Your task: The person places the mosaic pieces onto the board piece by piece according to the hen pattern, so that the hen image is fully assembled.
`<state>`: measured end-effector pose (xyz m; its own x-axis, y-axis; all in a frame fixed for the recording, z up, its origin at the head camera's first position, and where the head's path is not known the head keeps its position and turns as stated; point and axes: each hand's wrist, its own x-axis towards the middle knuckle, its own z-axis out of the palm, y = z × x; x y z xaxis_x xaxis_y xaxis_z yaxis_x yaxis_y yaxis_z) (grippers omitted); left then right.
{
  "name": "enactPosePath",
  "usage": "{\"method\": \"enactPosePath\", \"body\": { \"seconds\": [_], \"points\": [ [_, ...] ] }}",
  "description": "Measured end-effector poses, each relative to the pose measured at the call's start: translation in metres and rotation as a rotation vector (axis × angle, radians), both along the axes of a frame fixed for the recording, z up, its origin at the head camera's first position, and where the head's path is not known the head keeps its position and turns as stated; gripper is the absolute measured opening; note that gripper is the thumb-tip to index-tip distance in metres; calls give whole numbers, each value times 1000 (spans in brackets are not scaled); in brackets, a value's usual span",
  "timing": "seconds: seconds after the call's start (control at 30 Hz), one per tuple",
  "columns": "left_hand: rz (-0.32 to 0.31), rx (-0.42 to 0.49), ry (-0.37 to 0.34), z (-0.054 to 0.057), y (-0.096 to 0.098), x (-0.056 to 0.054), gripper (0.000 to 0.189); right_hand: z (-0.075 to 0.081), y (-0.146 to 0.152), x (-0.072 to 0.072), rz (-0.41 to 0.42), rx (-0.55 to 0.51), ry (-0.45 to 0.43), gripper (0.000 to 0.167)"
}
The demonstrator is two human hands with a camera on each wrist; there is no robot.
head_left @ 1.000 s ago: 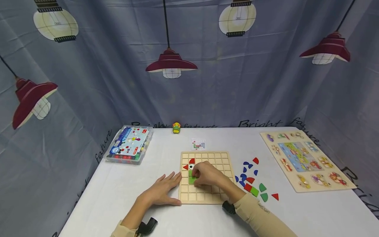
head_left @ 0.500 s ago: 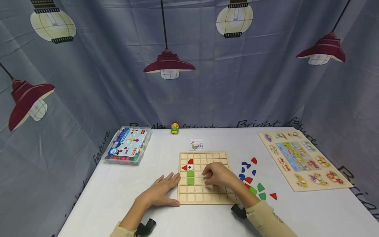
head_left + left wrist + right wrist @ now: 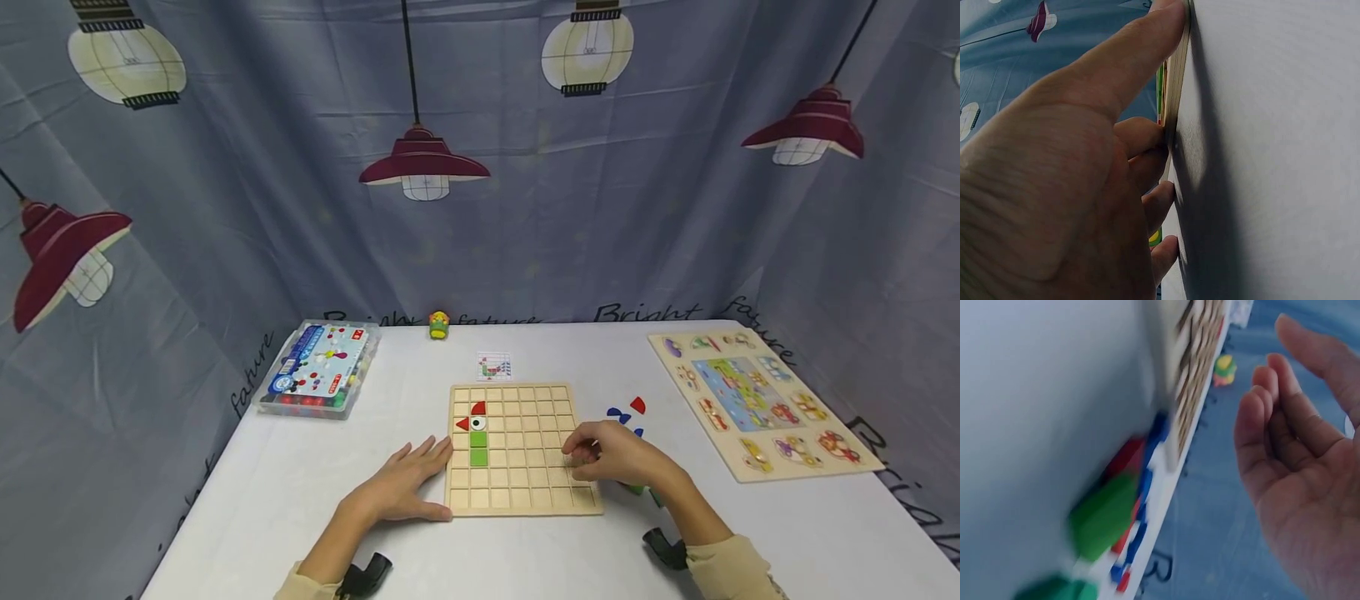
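A wooden grid board (image 3: 517, 479) lies on the white table. In its left columns sit a red triangle (image 3: 462, 424), a red quarter-round piece (image 3: 478, 408), a white eye tile (image 3: 477, 423) and two green squares, the lower green square (image 3: 478, 457) below the other. My left hand (image 3: 401, 486) rests flat with fingers spread, fingertips and thumb at the board's left edge. Over the board's right edge hovers my right hand (image 3: 622, 454), fingers loosely bent and holding nothing, as the right wrist view shows. It hides part of the loose pieces; a green block (image 3: 1104, 515) lies below it.
Blue pieces (image 3: 619, 414) and a red quarter-round piece (image 3: 637, 405) lie right of the board. A picture card (image 3: 494, 366) and a small toy figure (image 3: 438, 325) stand behind it. A plastic case (image 3: 318, 367) is back left, a picture puzzle board (image 3: 750, 450) at right.
My right hand has moved right, from the green squares across the grid to the board's right edge, leaving both green squares in their cells. My left hand has stayed at the left edge.
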<state>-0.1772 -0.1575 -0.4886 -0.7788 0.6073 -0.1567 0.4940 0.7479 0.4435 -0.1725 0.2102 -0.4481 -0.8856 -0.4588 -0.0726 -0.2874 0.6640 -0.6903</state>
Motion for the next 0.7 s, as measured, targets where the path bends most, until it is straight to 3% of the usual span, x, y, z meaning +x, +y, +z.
{"method": "enactPosePath", "body": {
  "seconds": [0.43, 0.7],
  "points": [
    [3, 9, -12, 0, -1, 2, 102, -15, 59, 22, -3, 37, -73, 26],
    [10, 19, -12, 2, 0, 1, 101, -14, 82, 29, -31, 93, -95, 29]
  ]
}}
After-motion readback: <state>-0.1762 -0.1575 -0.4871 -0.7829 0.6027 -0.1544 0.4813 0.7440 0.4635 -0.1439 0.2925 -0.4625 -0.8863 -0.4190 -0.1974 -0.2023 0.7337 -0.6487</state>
